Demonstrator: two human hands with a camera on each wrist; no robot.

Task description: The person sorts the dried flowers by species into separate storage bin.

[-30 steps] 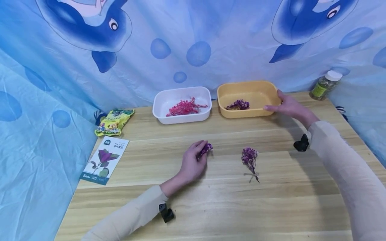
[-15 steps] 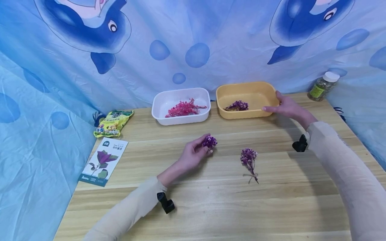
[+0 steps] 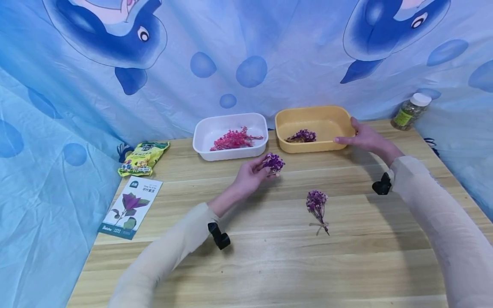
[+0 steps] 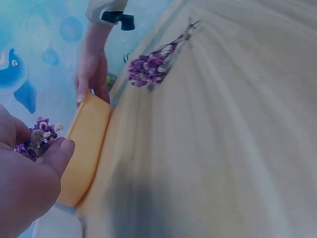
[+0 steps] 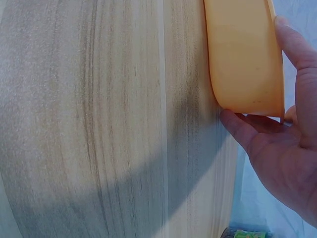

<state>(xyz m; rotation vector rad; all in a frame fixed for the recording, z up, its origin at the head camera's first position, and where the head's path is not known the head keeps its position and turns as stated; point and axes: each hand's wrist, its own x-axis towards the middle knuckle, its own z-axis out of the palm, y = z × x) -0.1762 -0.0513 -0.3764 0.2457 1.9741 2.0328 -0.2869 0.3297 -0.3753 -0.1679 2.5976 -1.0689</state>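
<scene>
My left hand (image 3: 248,179) pinches a small bunch of dried purple flowers (image 3: 274,163) between thumb and fingers, raised above the table in front of the two basins. Its stems are hidden by the hand. My right hand (image 3: 367,136) holds the right end of the yellow plastic basin (image 3: 308,147), the thumb on the front rim and the fingers at the side. Inside that basin lies another purple bunch (image 3: 304,136). A third purple bunch (image 3: 317,204), tied near its stems, lies on the table between my arms.
Left of the yellow basin stands a white basin (image 3: 231,154) with pink dried flowers (image 3: 235,139). A yellow snack-like packet (image 3: 144,158) and a flower-printed card (image 3: 131,207) lie at the left. A white-capped jar (image 3: 410,112) stands at the back right, before the blue curtain (image 3: 231,38).
My left hand has lifted its purple bunch off the table and carried it forward and slightly right, toward the basins. My right hand stays on the yellow basin.
</scene>
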